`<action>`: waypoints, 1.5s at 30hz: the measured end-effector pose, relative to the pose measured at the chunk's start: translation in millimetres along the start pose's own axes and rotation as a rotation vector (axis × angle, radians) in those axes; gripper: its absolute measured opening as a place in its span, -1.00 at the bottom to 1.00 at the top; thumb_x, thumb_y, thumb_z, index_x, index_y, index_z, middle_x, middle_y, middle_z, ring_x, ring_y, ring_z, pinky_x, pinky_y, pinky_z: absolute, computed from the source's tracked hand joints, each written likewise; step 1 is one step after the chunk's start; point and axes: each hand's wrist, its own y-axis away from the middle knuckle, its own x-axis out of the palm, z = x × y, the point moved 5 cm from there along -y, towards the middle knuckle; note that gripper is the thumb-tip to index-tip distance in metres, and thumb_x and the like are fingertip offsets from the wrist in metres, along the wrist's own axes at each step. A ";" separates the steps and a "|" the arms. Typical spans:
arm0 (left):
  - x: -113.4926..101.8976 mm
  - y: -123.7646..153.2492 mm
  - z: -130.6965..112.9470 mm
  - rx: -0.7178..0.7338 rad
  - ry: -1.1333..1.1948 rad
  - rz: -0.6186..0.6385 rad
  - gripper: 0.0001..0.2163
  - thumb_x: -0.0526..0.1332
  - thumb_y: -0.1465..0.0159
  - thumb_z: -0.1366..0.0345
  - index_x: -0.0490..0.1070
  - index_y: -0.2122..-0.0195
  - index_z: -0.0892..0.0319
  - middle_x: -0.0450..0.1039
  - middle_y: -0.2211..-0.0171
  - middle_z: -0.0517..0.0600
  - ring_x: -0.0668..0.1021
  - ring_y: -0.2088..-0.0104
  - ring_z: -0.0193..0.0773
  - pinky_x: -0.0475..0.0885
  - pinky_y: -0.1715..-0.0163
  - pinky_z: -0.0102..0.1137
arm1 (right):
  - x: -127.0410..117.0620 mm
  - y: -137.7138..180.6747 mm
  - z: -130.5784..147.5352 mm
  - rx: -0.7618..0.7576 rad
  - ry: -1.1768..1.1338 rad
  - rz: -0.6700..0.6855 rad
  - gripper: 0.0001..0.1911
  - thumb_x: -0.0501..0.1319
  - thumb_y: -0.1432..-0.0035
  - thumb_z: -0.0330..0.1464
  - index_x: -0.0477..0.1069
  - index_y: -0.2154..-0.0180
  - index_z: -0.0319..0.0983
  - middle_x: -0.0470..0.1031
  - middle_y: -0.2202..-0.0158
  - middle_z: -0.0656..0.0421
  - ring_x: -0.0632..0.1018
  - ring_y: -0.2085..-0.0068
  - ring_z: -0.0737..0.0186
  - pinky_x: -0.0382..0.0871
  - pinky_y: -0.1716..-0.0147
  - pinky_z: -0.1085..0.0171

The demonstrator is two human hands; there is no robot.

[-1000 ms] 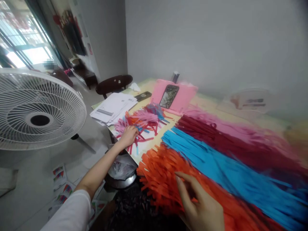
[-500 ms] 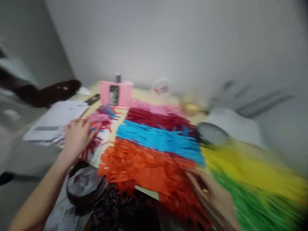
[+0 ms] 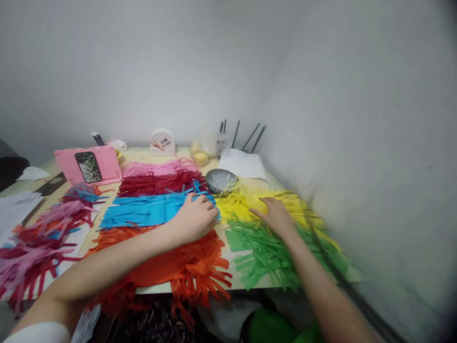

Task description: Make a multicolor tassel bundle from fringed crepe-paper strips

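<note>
Left hand point(image 3: 195, 218) curled over blue strips point(image 3: 141, 210), hold unclear; right hand point(image 3: 276, 216) spread loosely over yellow strips point(image 3: 233, 202).

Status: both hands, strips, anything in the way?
Left hand over blue strips; right hand at yellow strips. Grip unclear on both. Dark-rimmed dish near yellow strips' left end, blocking neither hand.

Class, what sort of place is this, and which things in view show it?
Probably an improvised craft corner, perhaps in a home: piles of thin, fringed strips in orange, blue, yellow and green, perhaps paper, cover much of a pale-yellow, flat-topped table beside a plain grey wall.
</note>
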 end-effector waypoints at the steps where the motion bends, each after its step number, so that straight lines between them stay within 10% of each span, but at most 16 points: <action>1: 7.2 -11.4 -6.9 0.011 0.007 0.018 -0.82 0.14 -0.36 0.22 0.46 0.26 0.19 0.55 0.20 0.10 0.45 0.05 -0.05 0.19 -0.03 -0.10 | 8.1 -3.9 7.1 -0.003 0.027 -0.005 -0.62 0.23 -0.26 -0.15 0.46 0.04 -0.28 0.50 -0.01 0.01 0.52 -0.01 0.09 0.38 -0.02 0.00; 6: 28.0 -33.3 -7.9 -0.022 0.035 0.023 -0.82 0.14 -0.35 0.23 0.47 0.25 0.20 0.55 0.20 0.10 0.45 0.04 -0.02 0.23 -0.01 -0.09 | 10.6 -22.3 20.6 -0.013 0.129 -0.028 -0.73 0.20 -0.31 -0.23 0.44 0.04 -0.25 0.50 0.04 0.08 0.55 0.11 0.20 0.48 0.11 0.10; 12: 24.1 -35.1 23.8 -0.190 0.141 -0.021 -0.80 0.10 -0.36 0.25 0.48 0.17 0.19 0.54 0.14 0.11 0.49 0.06 -0.05 0.35 0.06 -0.17 | -65.9 -46.5 36.0 -0.056 0.235 -0.197 -0.75 0.06 -0.36 -0.39 0.49 0.23 -0.35 0.55 0.26 -0.02 0.53 0.20 0.11 0.36 0.20 0.17; 20: -39.8 -41.4 20.6 -0.182 0.301 -0.610 -0.43 0.17 -0.28 0.21 0.13 -0.28 0.31 0.18 -0.30 0.25 0.28 -0.25 0.01 0.21 -0.22 -0.14 | -134.7 -31.0 182.0 -0.601 0.438 -0.201 -0.73 0.03 -0.27 -0.50 0.48 0.35 -0.27 0.50 0.41 0.01 0.43 0.31 0.06 0.11 0.35 0.16; 26: -46.6 -10.0 57.2 -0.305 0.131 -0.419 -0.86 0.14 -0.29 0.35 0.48 0.21 0.17 0.56 0.13 0.04 0.44 -0.03 -0.06 0.23 -0.14 -0.07 | -146.3 1.6 252.3 -0.963 0.539 -0.353 -0.77 0.07 -0.20 -0.58 0.44 0.40 -0.26 0.43 0.49 0.07 0.40 0.39 0.06 0.13 0.38 0.16; 33: -62.5 51.5 110.0 -0.457 0.365 -0.465 -0.81 0.14 -0.22 0.44 0.51 0.20 0.18 0.57 0.22 0.02 0.54 0.15 -0.17 0.40 0.09 -0.33 | -123.6 -28.7 279.5 -0.777 -0.182 -0.280 -0.66 0.16 -0.25 -0.25 0.45 0.04 -0.34 0.59 0.17 -0.07 0.54 0.16 -0.04 0.38 0.19 0.12; 45: -71.5 158.7 158.0 -0.423 0.845 -0.545 -0.72 0.11 -0.07 0.51 0.48 0.20 0.28 0.55 0.24 0.03 0.54 0.24 -0.25 0.41 0.21 -0.41 | -106.7 -28.5 339.2 -0.511 -0.674 0.196 -0.68 0.13 0.07 -0.41 0.56 0.26 -0.15 0.65 0.20 0.17 0.62 0.25 0.07 0.44 0.33 0.25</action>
